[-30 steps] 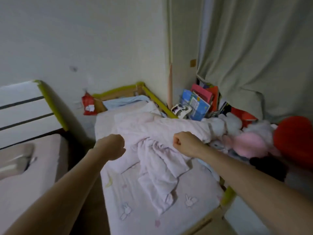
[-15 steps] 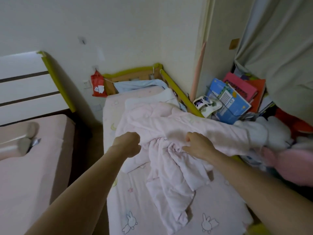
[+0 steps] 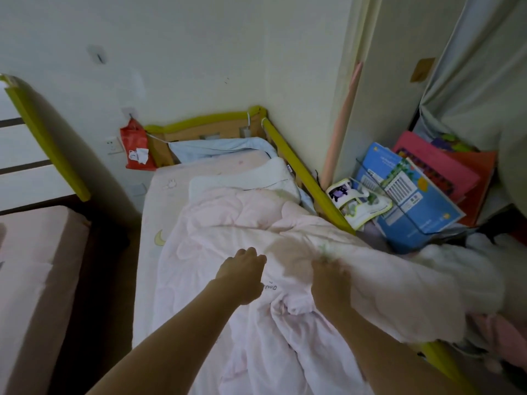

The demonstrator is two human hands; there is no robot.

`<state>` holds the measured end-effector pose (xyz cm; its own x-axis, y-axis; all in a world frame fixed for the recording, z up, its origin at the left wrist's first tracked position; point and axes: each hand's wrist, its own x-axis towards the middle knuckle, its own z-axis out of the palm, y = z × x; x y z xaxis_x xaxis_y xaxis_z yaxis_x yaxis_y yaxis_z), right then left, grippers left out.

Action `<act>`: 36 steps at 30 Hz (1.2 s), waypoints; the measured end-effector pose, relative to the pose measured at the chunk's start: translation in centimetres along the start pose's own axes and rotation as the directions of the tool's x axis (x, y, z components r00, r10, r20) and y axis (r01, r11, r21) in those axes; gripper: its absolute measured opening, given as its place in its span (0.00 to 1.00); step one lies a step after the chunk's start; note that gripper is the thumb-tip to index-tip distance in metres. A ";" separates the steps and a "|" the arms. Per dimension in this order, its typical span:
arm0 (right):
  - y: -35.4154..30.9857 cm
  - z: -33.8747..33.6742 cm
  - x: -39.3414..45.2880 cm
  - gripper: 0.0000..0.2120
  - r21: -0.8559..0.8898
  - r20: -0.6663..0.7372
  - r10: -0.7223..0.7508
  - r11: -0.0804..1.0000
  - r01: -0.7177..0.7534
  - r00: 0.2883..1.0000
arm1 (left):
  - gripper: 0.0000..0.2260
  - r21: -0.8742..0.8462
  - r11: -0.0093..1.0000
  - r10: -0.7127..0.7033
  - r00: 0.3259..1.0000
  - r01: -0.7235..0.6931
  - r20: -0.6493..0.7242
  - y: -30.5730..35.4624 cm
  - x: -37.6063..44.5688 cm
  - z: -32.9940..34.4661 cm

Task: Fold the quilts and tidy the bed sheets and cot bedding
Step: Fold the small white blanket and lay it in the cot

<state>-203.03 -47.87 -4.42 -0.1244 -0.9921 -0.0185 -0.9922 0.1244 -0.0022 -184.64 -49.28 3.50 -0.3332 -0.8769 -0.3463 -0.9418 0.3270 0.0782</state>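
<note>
We have both hands on the quilt (image 3: 228, 223), which lies rumpled over the cot (image 3: 302, 169) and spills past its rail beyond our right hand (image 3: 330, 280). That hand grips a bunched fold. Our left hand (image 3: 242, 273), just beside it, is curled on the fabric. A pillow (image 3: 242, 178) lies beyond both.

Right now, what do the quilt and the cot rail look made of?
Pink quilt: soft padded fabric, matte, probably cotton; it puffs and creases where both hands bunch it. Cot rail: wood, going by the bare headboard panel, wrapped in yellow-green padding, likely foam; smooth, rounded, dull surface.
</note>
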 end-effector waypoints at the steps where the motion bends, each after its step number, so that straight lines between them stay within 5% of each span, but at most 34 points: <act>1: 0.4 -0.3 0.3 0.17 0.121 0.030 -0.013 0.993 0.009 0.999 | 0.27 0.011 1.000 0.009 1.000 -0.009 -0.009 -0.2 0.4 0.1; 4: 0.6 -3.0 -0.1 0.18 0.505 0.096 -0.116 0.862 0.052 0.989 | 0.44 0.040 0.999 0.022 1.000 -0.021 -0.017 -0.4 0.6 -0.6; 7: -0.1 -7.4 -1.3 0.15 0.623 0.020 -0.198 0.769 0.143 0.980 | 0.50 0.073 0.993 0.098 0.994 -0.095 -0.038 -0.2 0.0 -2.1; 10: -0.5 -11.5 -3.7 0.09 0.672 -0.096 -0.248 0.698 0.247 0.964 | 0.39 0.032 0.985 0.171 0.982 -0.169 -0.075 -0.6 -2.1 -3.7; 14: -0.6 -17.5 -7.9 0.19 0.609 -0.229 -0.155 0.747 0.266 0.961 | 0.18 -0.195 0.948 0.213 0.958 -0.250 -0.194 -1.4 -8.0 -6.3; 17: -2.1 -22.2 -10.7 0.17 0.381 -0.245 -0.119 0.901 0.208 0.962 | 0.11 -0.328 0.924 0.061 0.924 -0.195 -0.378 -1.8 -13.5 -9.4; 20: -5.3 -25.7 -14.1 0.15 0.321 -0.274 -0.134 0.921 0.222 0.952 | 0.07 -0.365 0.912 -0.047 0.839 -0.184 -0.542 -2.8 -19.3 -12.9; 24: -13.4 -26.4 -22.4 0.39 0.451 -0.289 -0.172 0.843 0.292 0.942 | 0.08 -0.448 0.861 -0.156 0.713 -0.241 -0.683 -5.7 -28.9 -16.2; 26: -18.3 -26.8 -26.1 0.40 0.470 -0.399 -0.077 0.839 0.276 0.914 | 0.05 -0.432 0.868 -0.184 0.648 -0.245 -0.739 -8.0 -34.7 -17.4; 28: -22.3 -28.2 -27.7 0.33 0.449 -0.446 -0.011 0.862 0.234 0.895 | 0.06 -0.444 0.870 -0.239 0.606 -0.214 -0.759 -10.5 -39.4 -18.2; 34: -33.5 -30.4 -31.8 0.09 0.386 -0.348 -0.194 0.862 0.329 0.917 | 0.05 -0.350 0.935 -0.343 0.416 0.062 -0.842 -21.5 -53.4 -18.0; 36: -37.8 -30.5 -33.2 0.12 0.510 -0.320 -0.243 0.771 0.382 0.916 | 0.08 -0.246 0.936 -0.338 0.446 0.253 -0.829 -24.9 -57.6 -17.3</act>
<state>-161.55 -20.22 26.73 0.1255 -0.9445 0.3035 -0.8098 -0.2742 -0.5186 -142.73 -12.96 37.69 0.1330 -0.7934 0.5940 -0.9766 -0.0025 0.2152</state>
